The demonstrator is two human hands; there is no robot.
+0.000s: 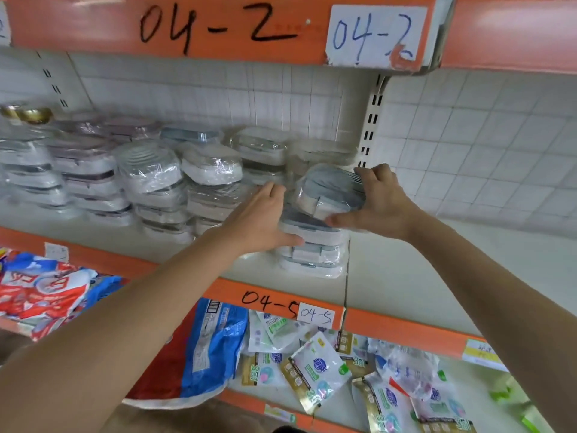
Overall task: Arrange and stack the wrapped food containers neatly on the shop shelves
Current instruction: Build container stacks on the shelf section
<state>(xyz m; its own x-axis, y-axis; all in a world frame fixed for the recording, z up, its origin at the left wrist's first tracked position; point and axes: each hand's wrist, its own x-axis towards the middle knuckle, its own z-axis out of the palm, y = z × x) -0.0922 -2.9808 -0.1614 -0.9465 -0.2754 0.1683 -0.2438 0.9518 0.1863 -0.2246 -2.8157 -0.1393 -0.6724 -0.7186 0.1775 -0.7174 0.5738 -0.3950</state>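
Two hands at stack, frame centre. Your right hand (379,201) gripped wrapped container (331,190), tilted, long axis left-right, atop end stack (312,248). Your left hand (259,218), fingers straight, steadied stack's left side; right nearer.

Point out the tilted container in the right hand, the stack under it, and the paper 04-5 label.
tilted container (332,190), head view, grey lid under wrap.
stack (315,253), head view, front side.
paper 04-5 label (316,316), head view, centre of slip.
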